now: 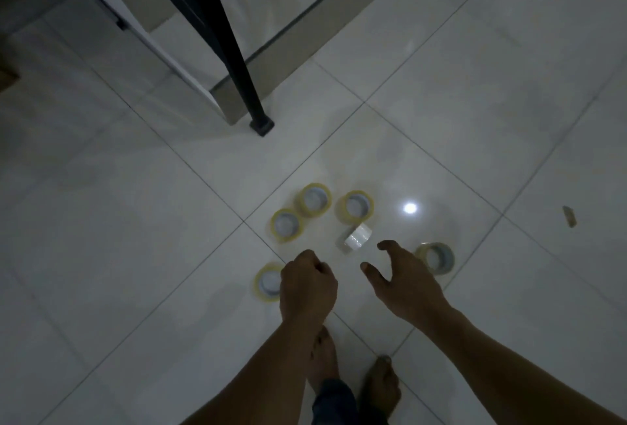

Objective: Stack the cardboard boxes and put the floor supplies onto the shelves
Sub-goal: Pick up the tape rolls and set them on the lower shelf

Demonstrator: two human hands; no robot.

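- Head view is showing 5 yellowish tape rolls (pixel 314 200) lying flat on the tiled floor (pixel 135 221), with a white tape roll (pixel 356 238) tilting on its edge among them.
- Left hand (pixel 307 283) is hanging curled in a fist over the near left roll, seemingly holding nothing in the dim light.
- Right hand (pixel 403 280) is hovering with thumb and fingers spread, just beside the white tape roll.
- Black shelf leg (pixel 251 85) is standing beyond the rolls.

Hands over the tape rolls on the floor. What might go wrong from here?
The white roll looks tipped on its edge; the open right hand may nudge it rolling away.
A step with the bare feet could land on the scattered rolls.
The yellowish roll half hidden behind the right hand may be missed.
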